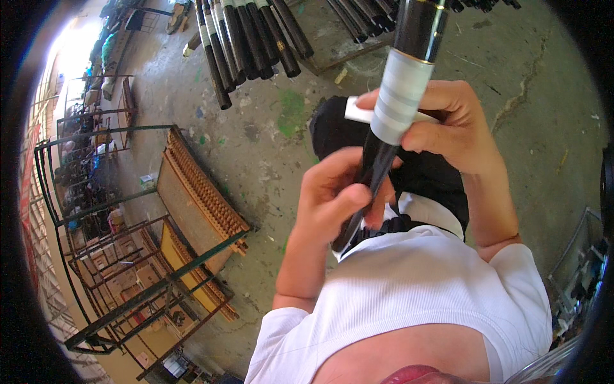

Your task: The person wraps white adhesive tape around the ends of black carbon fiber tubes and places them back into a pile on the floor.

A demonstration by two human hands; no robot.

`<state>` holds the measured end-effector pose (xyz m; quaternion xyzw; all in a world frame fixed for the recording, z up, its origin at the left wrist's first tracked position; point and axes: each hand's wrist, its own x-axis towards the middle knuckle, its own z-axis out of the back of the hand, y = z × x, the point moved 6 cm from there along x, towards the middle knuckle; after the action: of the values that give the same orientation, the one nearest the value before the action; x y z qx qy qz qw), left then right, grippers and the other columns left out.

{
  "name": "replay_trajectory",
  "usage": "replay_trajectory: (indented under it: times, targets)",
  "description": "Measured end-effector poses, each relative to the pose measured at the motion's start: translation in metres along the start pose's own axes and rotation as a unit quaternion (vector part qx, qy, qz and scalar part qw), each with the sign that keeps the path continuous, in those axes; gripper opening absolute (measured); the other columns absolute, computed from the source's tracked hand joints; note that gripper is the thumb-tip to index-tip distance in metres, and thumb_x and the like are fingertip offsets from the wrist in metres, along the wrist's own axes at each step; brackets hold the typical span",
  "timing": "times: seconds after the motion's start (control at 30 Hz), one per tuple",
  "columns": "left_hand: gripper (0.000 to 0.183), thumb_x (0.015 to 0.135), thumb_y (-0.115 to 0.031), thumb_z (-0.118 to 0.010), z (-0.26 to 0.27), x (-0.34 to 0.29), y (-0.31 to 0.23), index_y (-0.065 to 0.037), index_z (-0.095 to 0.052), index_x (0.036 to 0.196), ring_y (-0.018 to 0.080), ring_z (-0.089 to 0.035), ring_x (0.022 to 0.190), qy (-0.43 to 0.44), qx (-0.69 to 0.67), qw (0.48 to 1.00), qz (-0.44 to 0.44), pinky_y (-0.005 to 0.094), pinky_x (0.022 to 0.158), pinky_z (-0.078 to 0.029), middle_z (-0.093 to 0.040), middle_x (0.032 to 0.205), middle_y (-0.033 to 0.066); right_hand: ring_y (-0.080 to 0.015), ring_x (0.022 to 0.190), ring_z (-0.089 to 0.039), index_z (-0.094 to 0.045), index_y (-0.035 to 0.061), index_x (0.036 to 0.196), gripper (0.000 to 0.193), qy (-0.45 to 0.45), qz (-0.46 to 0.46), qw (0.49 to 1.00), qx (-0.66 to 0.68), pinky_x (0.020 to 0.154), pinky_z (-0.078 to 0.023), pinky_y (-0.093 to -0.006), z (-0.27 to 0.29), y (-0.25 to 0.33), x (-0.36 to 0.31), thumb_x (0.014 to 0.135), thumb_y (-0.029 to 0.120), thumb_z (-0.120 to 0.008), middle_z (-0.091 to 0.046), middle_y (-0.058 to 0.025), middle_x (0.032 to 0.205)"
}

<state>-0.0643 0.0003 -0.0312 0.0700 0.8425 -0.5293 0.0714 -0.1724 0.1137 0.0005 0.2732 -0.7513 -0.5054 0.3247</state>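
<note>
Left hand [336, 195] grips the long black rod [377, 163]; right hand [441, 121], above it, pinches a white tape strip [358, 110] against the rod's grey-wrapped band [400, 96].

The rod [400, 96] stood up in front of the person's chest, rising toward the top of the view. The left hand [332, 198] was wrapped around its lower part, and the right hand [448, 118] lay higher up, just behind the band of tape [400, 89] wound on the rod. A small flat piece [358, 110], perhaps a tape end, stuck out to the left of the right hand. Beyond the hands a bundle of rods [249, 38] lay on the floor [268, 141]. Metal racks [128, 243] stood well off to the left, with a wooden frame [198, 192] leaning against them.
</note>
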Motion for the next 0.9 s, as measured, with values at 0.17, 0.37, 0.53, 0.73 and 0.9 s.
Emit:
replay_trajectory:
  times: [0.17,0.37,0.53,0.73,0.9]
  targets:
    - [0.064,0.081,-0.049,-0.063,-0.015,0.002,-0.009,0.002,-0.044,0.114,0.0089,-0.053,0.051,-0.048,0.057,0.995,-0.067,0.0176,0.040,-0.038,-0.055,0.074,0.0065,-0.0057,0.077,-0.057,-0.067,-0.0012,0.096,0.019,-0.079,0.015,0.996,-0.035,0.068,-0.046,-0.0213,0.003,0.001,-0.003,0.082,0.011,-0.067,-0.065,-0.0013,0.080]
    - [0.045,0.072,-0.011,-0.078,-0.010,-0.004,-0.018,-0.003,-0.047,0.103,0.0116,-0.051,0.071,-0.160,0.378,0.893,-0.187,0.0230,0.060,-0.044,-0.049,0.094,0.0081,-0.0053,0.076,-0.056,-0.067,-0.0019,0.094,0.021,-0.157,-0.041,0.983,-0.086,0.068,-0.045,-0.0211,0.007,-0.004,-0.009,0.081,0.016,-0.067,-0.065,-0.0011,0.081]
    - [0.042,0.072,-0.008,-0.076,-0.016,-0.005,-0.021,-0.003,-0.048,0.102,0.0126,-0.052,0.069,-0.248,0.448,0.800,-0.312,0.0226,0.058,-0.042,-0.050,0.091,0.0077,-0.0053,0.077,-0.057,-0.067,-0.0015,0.098,0.024,-0.193,0.003,0.978,-0.073,0.069,-0.045,-0.0206,0.004,-0.006,-0.008,0.080,0.014,-0.069,-0.066,-0.0018,0.084]
    - [0.037,0.078,-0.011,-0.072,-0.007,0.001,-0.007,0.001,-0.047,0.103,0.0118,-0.054,0.057,-0.037,-0.021,0.995,-0.087,0.0207,0.049,-0.041,-0.058,0.088,0.0127,-0.0055,0.071,-0.055,-0.066,-0.0023,0.102,0.026,-0.070,-0.038,0.997,-0.007,0.063,-0.044,-0.0201,0.016,-0.012,-0.009,0.080,0.010,-0.069,-0.065,-0.0023,0.082]
    - [0.048,0.076,-0.017,-0.075,-0.005,0.011,-0.011,0.001,-0.044,0.109,0.0117,-0.053,0.056,-0.034,0.060,0.995,-0.075,0.0201,0.047,-0.041,-0.056,0.089,0.0122,-0.0069,0.074,-0.059,-0.066,-0.0030,0.101,0.024,-0.100,-0.028,0.995,0.004,0.066,-0.047,-0.0207,0.007,0.010,-0.006,0.080,0.009,-0.068,-0.066,-0.0042,0.081]
